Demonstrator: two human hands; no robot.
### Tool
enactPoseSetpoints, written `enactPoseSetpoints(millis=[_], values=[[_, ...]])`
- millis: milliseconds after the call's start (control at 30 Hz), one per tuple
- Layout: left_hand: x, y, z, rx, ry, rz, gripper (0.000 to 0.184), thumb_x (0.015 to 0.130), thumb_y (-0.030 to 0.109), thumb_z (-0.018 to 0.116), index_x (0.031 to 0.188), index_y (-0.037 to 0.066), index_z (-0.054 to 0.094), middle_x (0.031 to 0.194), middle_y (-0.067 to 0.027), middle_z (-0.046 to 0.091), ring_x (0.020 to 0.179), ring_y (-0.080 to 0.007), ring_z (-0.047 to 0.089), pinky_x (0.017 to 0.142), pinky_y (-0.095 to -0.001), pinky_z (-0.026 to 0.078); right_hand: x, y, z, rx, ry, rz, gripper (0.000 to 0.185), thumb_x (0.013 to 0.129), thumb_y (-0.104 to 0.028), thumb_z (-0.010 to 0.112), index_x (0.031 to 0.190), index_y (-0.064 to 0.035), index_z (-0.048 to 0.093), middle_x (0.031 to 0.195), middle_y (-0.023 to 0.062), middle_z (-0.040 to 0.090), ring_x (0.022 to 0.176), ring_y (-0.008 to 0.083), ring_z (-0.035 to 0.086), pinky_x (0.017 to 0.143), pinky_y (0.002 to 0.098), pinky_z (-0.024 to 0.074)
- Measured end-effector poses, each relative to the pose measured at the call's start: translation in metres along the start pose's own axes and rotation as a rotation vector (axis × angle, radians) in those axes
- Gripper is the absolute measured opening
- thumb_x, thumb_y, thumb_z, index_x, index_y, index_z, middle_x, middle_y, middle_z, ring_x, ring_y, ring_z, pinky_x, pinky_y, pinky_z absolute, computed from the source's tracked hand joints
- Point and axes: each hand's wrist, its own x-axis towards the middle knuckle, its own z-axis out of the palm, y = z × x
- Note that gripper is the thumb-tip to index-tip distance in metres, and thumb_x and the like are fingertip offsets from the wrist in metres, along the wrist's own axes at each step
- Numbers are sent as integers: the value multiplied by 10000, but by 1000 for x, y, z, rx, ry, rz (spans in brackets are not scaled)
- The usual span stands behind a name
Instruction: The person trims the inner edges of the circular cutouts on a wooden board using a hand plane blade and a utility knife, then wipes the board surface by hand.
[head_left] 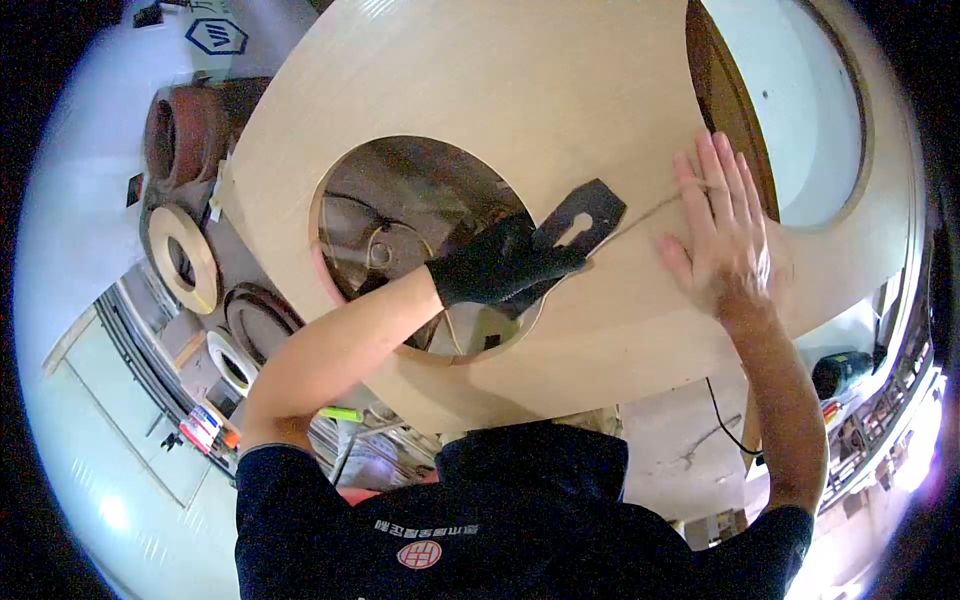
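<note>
apparently gripping the dark slotted plate (603, 203) in the closed, gloved left hand (490, 262), likely for firm control, aimed rightward over the pale panel (450, 95) between both hands; resting the bare right hand (728, 240) flat and open there, grasping nothing visible, perhaps to steady panel or thin strand (652, 212).

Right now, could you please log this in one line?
left hand: gloved, holds slotted blade | right hand: bare, open, over wooden panel | thin strip: between blade and right hand
</note>
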Motion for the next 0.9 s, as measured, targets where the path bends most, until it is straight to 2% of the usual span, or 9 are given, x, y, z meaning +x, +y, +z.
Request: enactPoseSetpoints(millis=[67,167,400,567,633,667,733,800,900], values=[[-2,7,-3,27,-118,-159,388,1008,432,604,1352,253,579,633,-71,622,487,-217,601,460,-356,477,-3,-1,2,1,9,-3,807,796,-344,757,1468,-3,467,1619,228,305,1510,416,263,1235,534,230],[-5,-28,9,97,-25,161,419,995,484,600,1302,200,604,615,-84,615,485,-232,609,484,-360,484,-44,-13,9,0,188,201,796,823,-354,745,1471,9,459,1620,224,304,1515,405,256,1239,533,215],[4,-2,14,0,-4,-139,351,985,449,632,1043,114,721,551,-128,577,494,-187,601,495,-357,458,-119,-55,37,-63,64,366,860,893,-504,613,1553,-28,336,1633,249,255,1505,455,236,1233,580,165],[-13,-1,50,125,18,100,372,1030,438,564,1208,131,676,601,-190,583,516,-236,588,533,-383,450,-118,-55,34,-60,52,390,834,905,-423,598,1561,-2,303,1644,267,207,1517,461,195,1236,564,154],[-13,-13,55,168,-50,249,403,1006,481,590,1110,114,718,612,-213,586,520,-246,593,545,-401,455,-118,-57,34,-46,65,388,823,896,-388,607,1560,-5,308,1647,254,214,1515,453,208,1237,557,163],[-13,-13,52,120,-76,221,415,998,499,597,1076,113,729,616,-212,590,530,-251,601,548,-402,459,-119,-57,33,-41,74,382,819,892,-368,615,1560,-6,310,1649,246,217,1515,448,215,1236,554,171],[-12,20,36,80,-329,-285,556,918,630,642,955,85,746,638,-203,628,579,-273,640,571,-399,481,-120,-57,32,-13,107,385,821,856,-339,663,1543,-15,348,1636,234,254,1505,442,243,1228,558,196],[-8,23,37,197,-316,-361,632,870,690,654,944,69,743,623,-190,635,582,-272,649,574,-394,489,-122,-55,31,33,162,386,835,795,-321,743,1510,-34,422,1606,227,322,1488,437,286,1215,571,231],[-13,34,33,280,-256,-461,728,808,751,674,827,24,721,577,-166,629,541,-262,640,566,-391,493,-151,-66,52,31,356,443,772,887,-276,680,1530,0,353,1623,250,260,1507,427,240,1226,530,221]])
